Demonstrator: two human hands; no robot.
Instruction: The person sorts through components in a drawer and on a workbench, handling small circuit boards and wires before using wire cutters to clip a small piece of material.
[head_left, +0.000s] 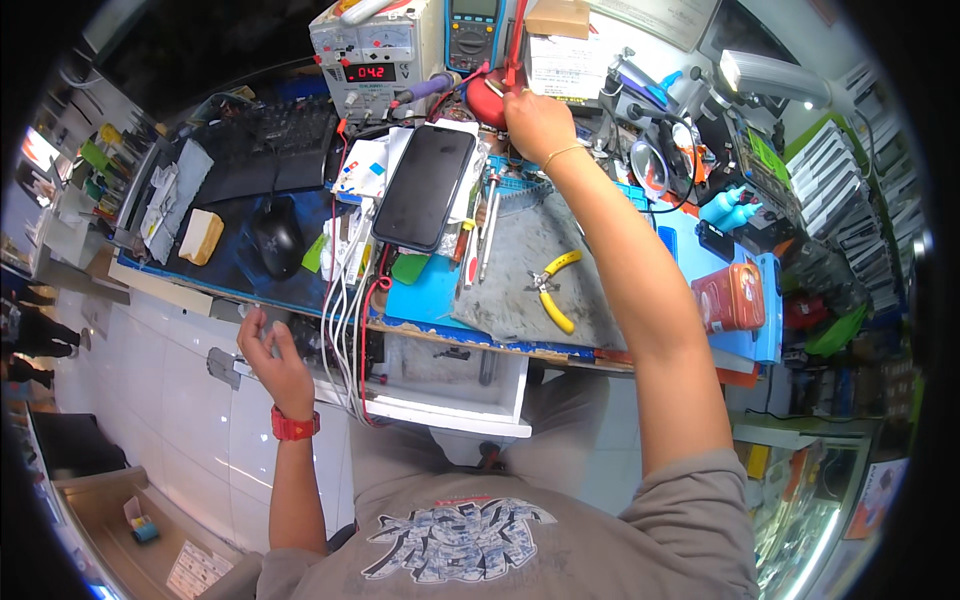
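My right hand (541,128) reaches to the back of the bench. Its fingers are closed beside a round red thing (486,104) and red leads (517,55); what they grip is hidden. My left hand (277,362) hovers in front of the bench's edge, its loosely bent fingers apart and nothing plain in them. A black smartphone (424,188) lies face up on papers in the middle. Right of it are a thin screwdriver (489,236) and yellow-handled cutters (556,290) on a grey mat (520,290).
An open white drawer (450,410) juts out below the bench, with white cables (345,340) hanging over it. A power supply (375,60) and a blue multimeter (472,35) stand at the back. A keyboard (275,150) and mouse (277,238) are left; a red box (728,297) is right.
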